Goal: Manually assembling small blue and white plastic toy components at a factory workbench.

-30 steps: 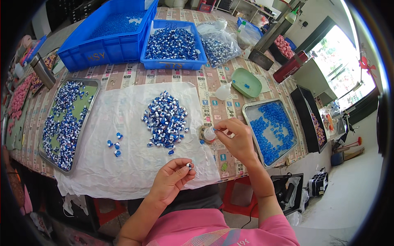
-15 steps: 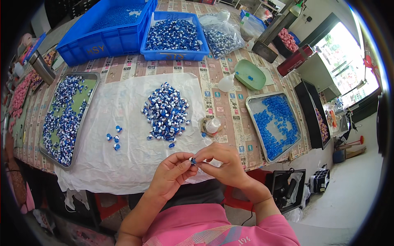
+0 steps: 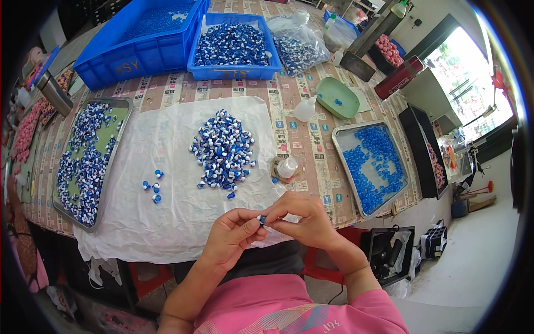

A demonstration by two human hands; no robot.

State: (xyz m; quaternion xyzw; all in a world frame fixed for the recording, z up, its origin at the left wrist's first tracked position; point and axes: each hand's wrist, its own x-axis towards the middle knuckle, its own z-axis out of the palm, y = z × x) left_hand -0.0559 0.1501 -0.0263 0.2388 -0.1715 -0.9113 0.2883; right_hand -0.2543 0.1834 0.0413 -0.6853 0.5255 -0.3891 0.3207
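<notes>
Between the fingertips of both hands is a small blue-and-white piece [image 3: 261, 220], mostly covered by the fingers. My left hand [image 3: 231, 236] pinches it from the left, and my right hand [image 3: 303, 220] pinches at it from the right. Both are held over the near edge of a white paper sheet [image 3: 139, 222]. Beyond them lies a heap of blue-and-white pieces [image 3: 222, 153], with several loose pieces [image 3: 156, 187] to its left. A small clear jar [image 3: 287, 167] stands just past my right hand.
A metal tray [image 3: 128, 119] of blue-and-white pieces lies left; another tray [image 3: 337, 143] with clear blue beads lies right. Farther off are a squeeze bottle [image 3: 305, 109], a green dish [image 3: 350, 97], blue bins [image 3: 133, 61] and a plastic bag of pieces [image 3: 300, 47].
My right fingers have shifted slightly around the small piece, which shows a little less white. Both hands stay in nearly the same place. The view has moved slightly.
</notes>
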